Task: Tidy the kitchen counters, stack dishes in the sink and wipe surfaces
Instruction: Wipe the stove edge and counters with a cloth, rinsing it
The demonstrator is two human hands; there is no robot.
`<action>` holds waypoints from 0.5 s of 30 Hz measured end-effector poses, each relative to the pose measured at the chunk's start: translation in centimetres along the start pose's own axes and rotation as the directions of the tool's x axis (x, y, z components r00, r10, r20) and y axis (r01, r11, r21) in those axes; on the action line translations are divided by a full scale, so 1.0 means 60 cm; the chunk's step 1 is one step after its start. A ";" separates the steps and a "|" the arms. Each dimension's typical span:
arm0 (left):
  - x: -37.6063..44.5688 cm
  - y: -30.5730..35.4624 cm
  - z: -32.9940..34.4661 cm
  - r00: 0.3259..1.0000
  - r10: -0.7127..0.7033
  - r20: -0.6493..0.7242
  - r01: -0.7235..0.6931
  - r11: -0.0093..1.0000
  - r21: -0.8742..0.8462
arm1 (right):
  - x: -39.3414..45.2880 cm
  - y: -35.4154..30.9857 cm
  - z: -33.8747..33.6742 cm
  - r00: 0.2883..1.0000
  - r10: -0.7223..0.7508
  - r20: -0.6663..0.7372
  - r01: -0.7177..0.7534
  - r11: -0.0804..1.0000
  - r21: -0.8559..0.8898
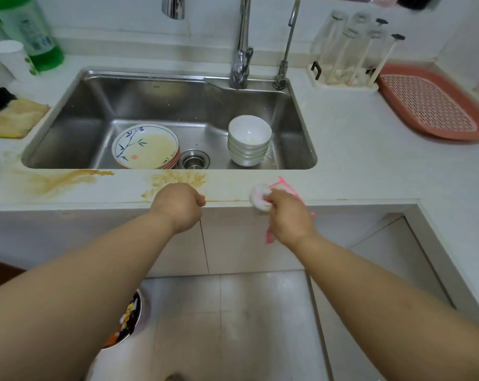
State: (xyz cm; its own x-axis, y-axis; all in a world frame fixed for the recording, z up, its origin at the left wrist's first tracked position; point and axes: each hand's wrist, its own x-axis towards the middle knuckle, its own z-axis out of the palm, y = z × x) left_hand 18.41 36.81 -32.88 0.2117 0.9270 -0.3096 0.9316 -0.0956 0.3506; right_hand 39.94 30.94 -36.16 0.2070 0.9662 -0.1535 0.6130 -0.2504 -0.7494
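At counter front edge (342, 188), right hand (289, 215) clamped round bunched cloth (260, 198), pink-and-white, wad poking out at fingers, loose pink tail hanging below edge. Left hand (179, 206) curled into loose fist on edge, holding nothing visible, just beside yellow-brown stain (178, 178). Second, wider stain (57, 182) further left along front strip, well apart from cloth.

Down in sink (164, 86): plates (146, 147) stacked left of drain (194, 159), top one greasy, bamboo pattern; bowls (248, 141) nested right of drain. Stacking looks done, wiping looks like step in hand, stains not yet cleared.

Handling, judged: cloth soft, light, limp, probably damp; no fixed grasp point, best gripped as bunched wad with flat face pressed down on stain, tail tucked to avoid dragging. Needs downward pressure, stain looks dried at rim. Plates and bowls ceramic, fragile, slick with grease; best taken by rim with thumb over edge, bowls lifted as stack from lowest one.

Elsewhere: faucet (242, 50) at back, green bottle (32, 31) and white cup (9, 60) back left, yellow rag (16, 118) left of sink, glass rack (345, 75) and pink tray (430, 105) right. Bin (128, 317) on floor under left arm, contents blurred.
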 end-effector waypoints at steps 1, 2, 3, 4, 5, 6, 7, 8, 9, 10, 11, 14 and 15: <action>-0.001 0.000 0.001 1.000 0.005 0.003 -0.005 1.000 0.007 | -0.005 0.024 -0.032 0.986 0.116 -0.118 -0.103 0.988 0.112; -0.001 -0.001 -0.001 1.000 0.006 -0.002 -0.006 1.000 0.007 | -0.005 0.036 -0.061 0.962 0.187 -0.198 -0.165 0.979 0.124; -0.001 0.001 0.000 1.000 0.009 0.001 -0.009 1.000 0.007 | -0.003 0.047 -0.083 0.940 0.210 -0.268 -0.214 0.977 0.014; -0.002 -0.001 -0.001 1.000 0.008 0.002 -0.008 1.000 0.003 | 0.012 0.053 -0.091 0.934 0.205 -0.293 -0.261 0.951 -0.165; -0.002 -0.001 -0.002 1.000 0.013 0.008 -0.013 1.000 -0.003 | 0.029 0.050 -0.093 0.937 0.197 -0.288 -0.290 0.898 -0.331; -0.002 -0.003 -0.001 1.000 0.017 0.013 -0.017 1.000 -0.010 | 0.047 0.032 -0.078 0.947 0.209 -0.242 -0.301 0.838 -0.454; -0.003 -0.004 0.000 1.000 0.020 0.015 -0.019 1.000 -0.015 | 0.067 0.012 -0.054 0.965 0.200 -0.168 -0.260 0.790 -0.555; -0.003 -0.006 0.000 1.000 0.021 0.010 -0.021 1.000 -0.015 | 0.088 -0.017 -0.023 0.979 0.178 -0.094 -0.198 0.767 -0.610; -0.002 -0.007 0.001 1.000 0.022 0.004 -0.022 1.000 -0.013 | 0.102 -0.041 0.012 0.991 0.129 -0.027 -0.117 0.761 -0.638; -0.002 -0.008 0.002 1.000 0.023 -0.001 -0.023 1.000 -0.011 | 0.109 -0.061 0.049 0.998 0.051 0.029 -0.022 0.792 -0.611; -0.001 -0.009 0.002 1.000 0.024 -0.003 -0.024 1.000 0.000 | 0.104 -0.081 0.082 0.996 -0.024 0.091 0.072 0.812 -0.579; -0.003 -0.009 0.004 0.999 0.038 0.008 -0.038 0.998 0.044 | 0.043 -0.106 0.108 0.943 -0.235 0.236 0.327 0.785 -0.526; -0.002 -0.010 0.005 0.999 0.045 0.015 -0.045 0.998 0.041 | 0.034 -0.091 0.090 0.938 -0.253 0.239 0.342 0.791 -0.507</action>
State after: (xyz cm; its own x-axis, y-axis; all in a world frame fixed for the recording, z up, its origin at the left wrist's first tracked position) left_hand 17.92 36.63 -33.29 0.2576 0.9162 -0.3070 0.9325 -0.1525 0.3273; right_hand 32.90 34.62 -35.85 -0.1429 0.9838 -0.1085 0.9422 0.1016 -0.3193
